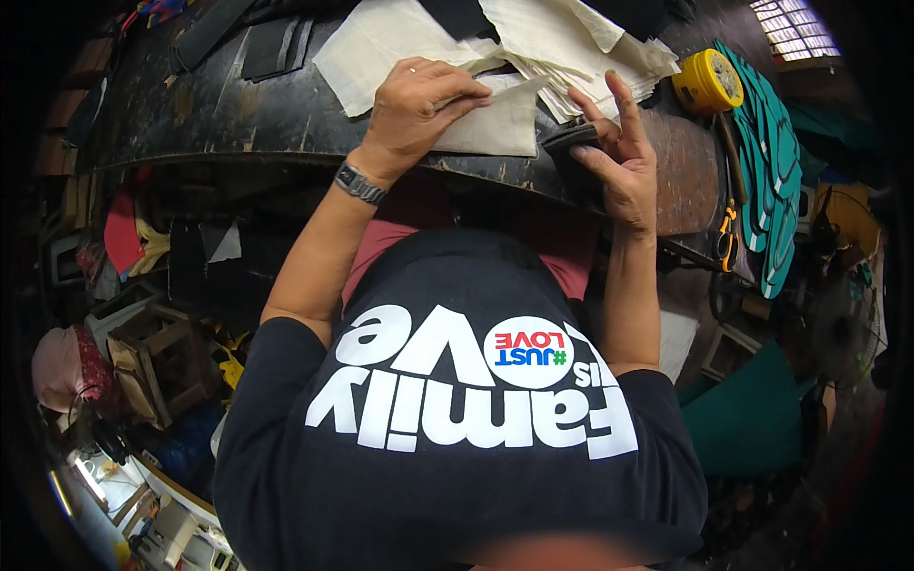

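Note:
My left hand [419,112], with a watch on its wrist, is closed in a pinch at the upper edge of a cream cloth piece [500,124] lying by the table's near edge. To its right, my right hand [624,157] grips a small dark piece [576,138], flat and possibly layered, between thumb and fingers. Two fingers of that hand point upward. Beyond both hands lies a fanned stack of cream cloth pieces [571,48]. Another cream sheet [367,57] spreads out behind my left hand.
Black flat strips [276,49] lie on the dark worn table [190,119] at the left. A yellow bucket [706,82], orange-handled scissors [728,238] and long green cut pieces [766,162] are at the right. A wooden stool [157,366] stands lower left.

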### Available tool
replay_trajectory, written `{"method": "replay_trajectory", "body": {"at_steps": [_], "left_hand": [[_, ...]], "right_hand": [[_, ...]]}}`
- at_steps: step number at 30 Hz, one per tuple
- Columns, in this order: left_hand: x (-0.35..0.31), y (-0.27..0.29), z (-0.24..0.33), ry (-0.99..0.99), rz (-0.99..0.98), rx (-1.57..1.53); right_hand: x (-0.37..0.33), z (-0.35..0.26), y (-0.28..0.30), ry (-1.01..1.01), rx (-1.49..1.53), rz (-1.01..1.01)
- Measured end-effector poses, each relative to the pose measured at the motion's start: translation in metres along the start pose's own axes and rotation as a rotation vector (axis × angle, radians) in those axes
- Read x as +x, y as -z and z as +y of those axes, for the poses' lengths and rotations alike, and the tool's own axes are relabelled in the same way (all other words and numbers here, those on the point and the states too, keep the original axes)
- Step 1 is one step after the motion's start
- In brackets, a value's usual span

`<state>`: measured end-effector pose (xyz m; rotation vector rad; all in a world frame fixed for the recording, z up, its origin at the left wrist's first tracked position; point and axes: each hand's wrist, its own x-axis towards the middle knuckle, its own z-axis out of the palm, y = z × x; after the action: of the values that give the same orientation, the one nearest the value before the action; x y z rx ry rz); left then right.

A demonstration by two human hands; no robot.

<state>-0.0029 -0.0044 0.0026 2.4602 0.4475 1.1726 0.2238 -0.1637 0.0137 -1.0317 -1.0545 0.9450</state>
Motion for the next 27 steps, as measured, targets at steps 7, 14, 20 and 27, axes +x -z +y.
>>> {"method": "replay_trajectory", "body": {"at_steps": [7, 14, 20, 27], "left_hand": [[0.024, 0.054, 0.026, 0.164, -0.106, -0.538], [0.051, 0.039, -0.031, 0.317, -0.212, -0.306], [0.026, -0.002, -0.063, 0.159, -0.251, -0.071], [0.018, 0.004, -0.044, -0.033, 0.042, 0.089]], "right_hand": [[-0.007, -0.007, -0.013, -0.167, 0.088, -0.296], [-0.024, 0.008, -0.050, -0.175, 0.147, -0.234], [-0.032, 0.002, -0.048, -0.270, -0.086, -0.243], [-0.021, -0.014, -0.034, -0.086, -0.546, -0.001]]}}
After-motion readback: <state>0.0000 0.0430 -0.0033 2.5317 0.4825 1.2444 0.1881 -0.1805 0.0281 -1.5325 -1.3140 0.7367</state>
